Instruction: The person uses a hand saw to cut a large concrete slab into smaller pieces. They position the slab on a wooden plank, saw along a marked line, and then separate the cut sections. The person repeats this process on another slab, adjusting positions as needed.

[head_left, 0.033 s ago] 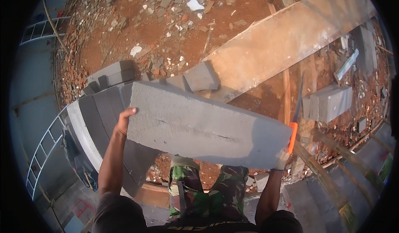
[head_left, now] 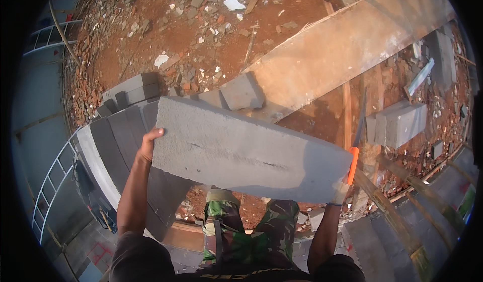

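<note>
A long grey lightweight concrete block (head_left: 241,154) is held up across the front of my body, its broad face toward me. My left hand (head_left: 149,144) grips its left end, with the thumb over the edge. At the other end my right hand (head_left: 343,187) supports the block, its fingers mostly hidden. A handsaw with an orange handle (head_left: 353,165) is at that same hand, the handle against the block's end. The saw's dark blade (head_left: 361,118) points away from me. How the right fingers share block and handle cannot be made out.
Stacked grey blocks (head_left: 118,133) stand at the left beside my arm. Beyond lie a cut block piece (head_left: 242,92) and a long wooden board (head_left: 347,45). More blocks (head_left: 400,123) rest at the right. Rubble (head_left: 193,35) covers the reddish ground; a ladder (head_left: 53,181) is far left.
The whole view has shifted very slightly. The block, the saw and both hands keep the same places relative to one another.
</note>
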{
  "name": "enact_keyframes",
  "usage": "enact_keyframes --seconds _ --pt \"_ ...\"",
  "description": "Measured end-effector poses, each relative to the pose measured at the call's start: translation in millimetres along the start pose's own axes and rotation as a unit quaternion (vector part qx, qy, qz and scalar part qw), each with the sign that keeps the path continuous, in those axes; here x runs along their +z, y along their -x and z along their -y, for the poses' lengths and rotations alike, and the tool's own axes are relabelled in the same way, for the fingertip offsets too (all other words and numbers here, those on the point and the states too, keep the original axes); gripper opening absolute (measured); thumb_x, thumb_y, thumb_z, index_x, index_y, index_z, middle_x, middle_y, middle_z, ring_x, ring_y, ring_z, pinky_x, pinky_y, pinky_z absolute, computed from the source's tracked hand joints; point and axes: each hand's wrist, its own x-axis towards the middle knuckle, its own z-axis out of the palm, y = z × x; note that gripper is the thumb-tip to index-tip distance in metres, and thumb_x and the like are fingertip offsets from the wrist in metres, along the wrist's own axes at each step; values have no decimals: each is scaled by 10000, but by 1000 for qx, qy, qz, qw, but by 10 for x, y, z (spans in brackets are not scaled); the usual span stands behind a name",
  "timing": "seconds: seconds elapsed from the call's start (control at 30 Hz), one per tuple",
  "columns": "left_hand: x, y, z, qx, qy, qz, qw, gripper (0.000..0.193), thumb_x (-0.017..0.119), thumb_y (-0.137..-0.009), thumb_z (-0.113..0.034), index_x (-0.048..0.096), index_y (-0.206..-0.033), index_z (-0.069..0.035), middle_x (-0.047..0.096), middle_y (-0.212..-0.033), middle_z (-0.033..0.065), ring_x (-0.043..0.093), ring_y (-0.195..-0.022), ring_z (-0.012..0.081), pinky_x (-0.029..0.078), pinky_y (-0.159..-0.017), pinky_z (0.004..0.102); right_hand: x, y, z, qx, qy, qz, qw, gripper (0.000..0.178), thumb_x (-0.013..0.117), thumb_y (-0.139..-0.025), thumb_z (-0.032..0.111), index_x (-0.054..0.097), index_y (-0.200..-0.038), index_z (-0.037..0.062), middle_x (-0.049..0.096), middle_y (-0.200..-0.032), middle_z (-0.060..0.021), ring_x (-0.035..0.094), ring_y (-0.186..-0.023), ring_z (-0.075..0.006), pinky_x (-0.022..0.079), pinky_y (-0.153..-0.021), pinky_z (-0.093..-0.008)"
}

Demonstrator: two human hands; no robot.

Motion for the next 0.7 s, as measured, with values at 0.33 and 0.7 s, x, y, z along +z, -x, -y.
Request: enact_keyframes --seconds 0.33,0.7 --pt "-638 -1899 392 -43 -89 -32 995 879 716 -706 -449 527 -1405 50 646 -1243 229 647 -1136 369 537 -964 478 860 -355 -1011 -20 -98 18 995 288 664 -1016 338 649 -1122 71 664 -936 -9 632 -810 -89 524 -663 -278" --pt "-1239 -3523 1066 71 -38 76 994 789 692 -755 -473 563 -1372 1 663 -1232 153 651 -1142 323 533 -972 450 850 -1359 -2243 -127 17 -58 990 349 561 -1073 300 584 -1277 18 654 -1109 -70 658 -967 -163 561 -832 -319"
